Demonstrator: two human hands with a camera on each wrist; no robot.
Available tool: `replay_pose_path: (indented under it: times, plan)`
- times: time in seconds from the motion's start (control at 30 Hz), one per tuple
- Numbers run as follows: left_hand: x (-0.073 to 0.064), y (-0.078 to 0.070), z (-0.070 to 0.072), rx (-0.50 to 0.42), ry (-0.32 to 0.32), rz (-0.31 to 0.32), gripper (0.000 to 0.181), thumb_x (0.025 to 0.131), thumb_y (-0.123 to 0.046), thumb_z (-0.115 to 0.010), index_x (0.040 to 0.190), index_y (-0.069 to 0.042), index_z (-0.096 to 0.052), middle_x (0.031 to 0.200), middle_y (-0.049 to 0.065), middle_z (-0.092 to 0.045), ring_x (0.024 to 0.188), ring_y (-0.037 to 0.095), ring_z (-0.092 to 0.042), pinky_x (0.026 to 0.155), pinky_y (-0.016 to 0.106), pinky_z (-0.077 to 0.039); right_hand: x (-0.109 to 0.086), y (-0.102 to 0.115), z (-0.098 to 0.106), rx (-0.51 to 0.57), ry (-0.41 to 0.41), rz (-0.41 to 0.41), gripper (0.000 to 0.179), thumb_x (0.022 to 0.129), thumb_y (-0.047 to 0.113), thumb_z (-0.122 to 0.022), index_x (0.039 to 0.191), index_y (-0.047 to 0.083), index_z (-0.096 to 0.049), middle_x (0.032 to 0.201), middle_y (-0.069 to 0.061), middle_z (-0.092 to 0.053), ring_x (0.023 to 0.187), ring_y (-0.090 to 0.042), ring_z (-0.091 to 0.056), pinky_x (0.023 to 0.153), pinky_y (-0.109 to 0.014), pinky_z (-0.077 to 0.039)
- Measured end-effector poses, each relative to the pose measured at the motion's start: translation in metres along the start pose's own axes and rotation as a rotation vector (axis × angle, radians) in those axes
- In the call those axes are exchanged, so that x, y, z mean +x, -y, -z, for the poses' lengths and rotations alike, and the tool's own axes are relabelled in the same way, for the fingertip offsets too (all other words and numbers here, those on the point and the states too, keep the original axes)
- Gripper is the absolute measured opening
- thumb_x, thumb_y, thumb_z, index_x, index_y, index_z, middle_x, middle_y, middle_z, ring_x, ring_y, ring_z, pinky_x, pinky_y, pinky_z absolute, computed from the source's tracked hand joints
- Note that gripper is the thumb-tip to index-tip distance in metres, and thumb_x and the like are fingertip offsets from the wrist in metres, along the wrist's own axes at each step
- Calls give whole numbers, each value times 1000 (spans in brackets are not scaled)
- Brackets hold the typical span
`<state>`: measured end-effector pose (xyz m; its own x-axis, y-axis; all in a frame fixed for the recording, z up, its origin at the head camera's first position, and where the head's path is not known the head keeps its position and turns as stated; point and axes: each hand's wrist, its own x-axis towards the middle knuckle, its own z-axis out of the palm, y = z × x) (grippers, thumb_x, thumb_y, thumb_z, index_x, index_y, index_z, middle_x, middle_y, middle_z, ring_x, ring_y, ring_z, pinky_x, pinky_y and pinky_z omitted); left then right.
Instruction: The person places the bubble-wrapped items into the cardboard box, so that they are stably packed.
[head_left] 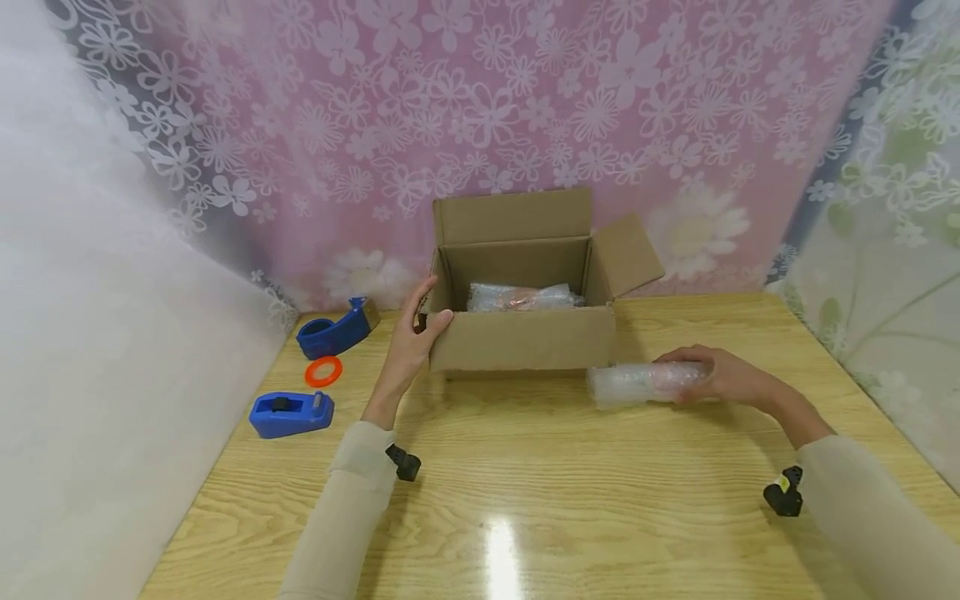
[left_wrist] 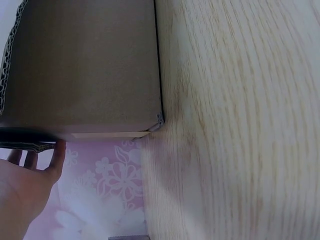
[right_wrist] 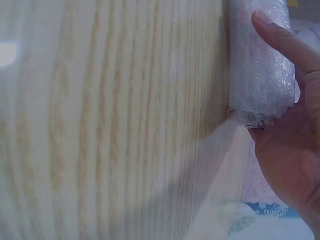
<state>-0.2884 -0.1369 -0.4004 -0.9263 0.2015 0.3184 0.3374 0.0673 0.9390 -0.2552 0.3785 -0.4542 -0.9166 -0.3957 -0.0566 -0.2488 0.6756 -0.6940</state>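
An open cardboard box (head_left: 522, 340) stands toward the back of the table, its far and right flaps raised. My left hand (head_left: 411, 342) grips the box at its left front corner, thumb at the top of the front edge and fingers along the left side. In the left wrist view, the fingers (left_wrist: 58, 156) lie against a flap edge. Inside the box lies a bubble-wrapped bundle (head_left: 487, 297). My right hand (head_left: 716, 375) holds a cylindrical bubble-wrapped package (head_left: 626, 386) by its right end, right of the box and close over the table. In the right wrist view, the thumb (right_wrist: 280, 37) lies across the wrap.
On the left of the wooden table (head_left: 510, 467) are a blue tape gun (head_left: 330, 335), an orange ring (head_left: 308, 372) and a blue tape dispenser (head_left: 292, 423). A flowered pink curtain (head_left: 487, 108) hangs behind the box, and a pale sheet (head_left: 90, 333) borders the left side.
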Motion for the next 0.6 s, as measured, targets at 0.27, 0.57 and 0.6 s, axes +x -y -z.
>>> replay_pose_path:
  times: [0.27,0.57,0.6]
  plan:
    - [2,-2,-1,6,5,-3,66,105,-24,-65,164,-22,-35,173,1,-14,159,29,-10,119,61,-30,-16,2,5,-34,-13,-32,61,88,34,-85,143,16,-63,145,-22,-57,120,-35,-56,88,-45,-48]
    - [1,0,0,13,-2,4,67,105,-25,-65,164,-22,-35,172,-4,-18,158,27,-14,116,61,-34,-33,11,16,-30,-34,-26,60,90,33,-84,145,22,-63,145,-17,-59,121,-29,-56,86,-39,-50]
    - [0,0,0,13,-3,7,67,105,-25,-65,164,-22,-35,172,-4,-18,158,27,-14,116,61,-34,-35,13,18,-31,-35,-20,60,90,33,-84,145,22,-63,144,-17,-59,119,-26,-57,85,-36,-50]
